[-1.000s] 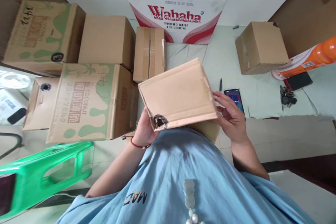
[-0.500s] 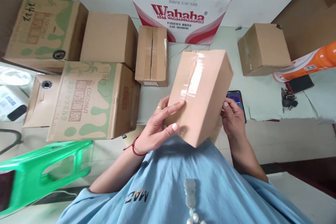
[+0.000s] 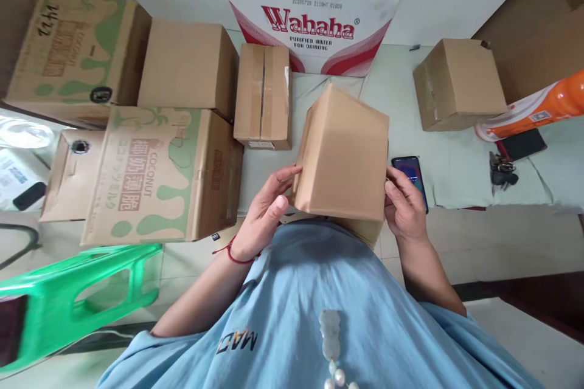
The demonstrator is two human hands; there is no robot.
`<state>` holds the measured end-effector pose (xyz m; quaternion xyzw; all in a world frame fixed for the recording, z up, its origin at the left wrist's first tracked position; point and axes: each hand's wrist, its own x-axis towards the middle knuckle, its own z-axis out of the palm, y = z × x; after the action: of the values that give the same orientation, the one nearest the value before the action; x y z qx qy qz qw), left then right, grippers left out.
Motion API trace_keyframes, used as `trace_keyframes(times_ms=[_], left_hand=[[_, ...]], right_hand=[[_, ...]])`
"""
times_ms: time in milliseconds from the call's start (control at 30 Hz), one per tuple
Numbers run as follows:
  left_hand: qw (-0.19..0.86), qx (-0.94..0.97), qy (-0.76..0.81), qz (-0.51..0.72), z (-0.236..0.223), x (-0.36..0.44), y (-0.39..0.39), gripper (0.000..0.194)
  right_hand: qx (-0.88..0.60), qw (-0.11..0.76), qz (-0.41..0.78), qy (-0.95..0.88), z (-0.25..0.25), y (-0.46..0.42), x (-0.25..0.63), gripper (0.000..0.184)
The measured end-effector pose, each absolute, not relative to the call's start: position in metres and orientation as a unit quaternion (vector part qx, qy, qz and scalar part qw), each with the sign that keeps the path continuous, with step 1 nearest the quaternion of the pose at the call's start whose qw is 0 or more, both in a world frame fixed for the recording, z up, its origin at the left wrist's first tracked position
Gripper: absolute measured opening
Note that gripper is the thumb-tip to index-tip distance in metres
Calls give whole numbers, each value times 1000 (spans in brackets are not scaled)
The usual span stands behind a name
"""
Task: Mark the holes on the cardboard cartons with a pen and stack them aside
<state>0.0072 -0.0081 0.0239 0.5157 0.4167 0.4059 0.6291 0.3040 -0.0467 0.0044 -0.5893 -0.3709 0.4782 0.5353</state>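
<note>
A plain brown cardboard box [image 3: 344,164] is tilted in front of my body, one broad untaped face turned toward me. At its right edge my right hand [image 3: 404,203] is closed, thumb and fingers pinching the cardboard. My left hand [image 3: 269,213] is open at the box's left side. Its fingertips touch the side, while the thumb stands apart from the cardboard. The far side and underside of the box are hidden. Just beyond my right hand lies a phone [image 3: 413,176] with its screen lit.
Several cartons stand at the left, including a printed coconut carton [image 3: 155,176] and a taped narrow box [image 3: 263,97]. A Wahaha water carton [image 3: 314,18] is behind. On the right are another box [image 3: 460,85], an orange bottle [image 3: 533,109] and keys [image 3: 502,170]. A green stool [image 3: 109,285] is lower left.
The box has turned, so its taped face no longer shows and a plain face is toward me. My left hand has slid off the taped face to the left side; the right keeps its pinch.
</note>
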Motion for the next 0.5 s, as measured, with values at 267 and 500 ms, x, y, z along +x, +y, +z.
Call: trace_keyframes(times_ms=[267,500], left_hand=[[667,411,473,403,23,15,-6,76],[714,333,485,380,27,6,-2,81]], right_hand=[[-511,495,518,-475,18,-54,288,63],[-499,460,496,-542,30,-59,291,58]])
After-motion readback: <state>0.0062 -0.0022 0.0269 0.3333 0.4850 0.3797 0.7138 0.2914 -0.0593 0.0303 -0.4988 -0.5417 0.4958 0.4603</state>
